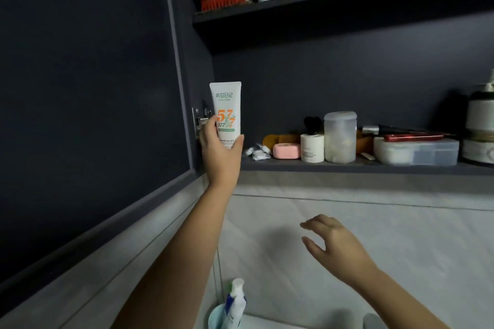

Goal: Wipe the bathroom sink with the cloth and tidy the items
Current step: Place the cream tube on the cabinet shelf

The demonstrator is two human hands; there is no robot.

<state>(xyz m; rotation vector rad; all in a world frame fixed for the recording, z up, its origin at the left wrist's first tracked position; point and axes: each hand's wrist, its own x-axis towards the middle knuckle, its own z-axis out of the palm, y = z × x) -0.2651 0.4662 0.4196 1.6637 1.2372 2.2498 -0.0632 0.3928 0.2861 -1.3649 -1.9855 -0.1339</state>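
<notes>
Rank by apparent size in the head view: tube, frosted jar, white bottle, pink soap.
1. tube, gripped by the left hand: tallest
2. frosted jar: about as wide, shorter
3. white bottle
4. pink soap: smallest
The tube may sit nearer the camera, so its lead over the jar is unsure.

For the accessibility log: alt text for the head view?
The left hand grips a white tube upright at the left end of a dark cabinet's lower shelf, which holds a pink soap box and a frosted jar. The right hand hovers open below, holding nothing.
</notes>
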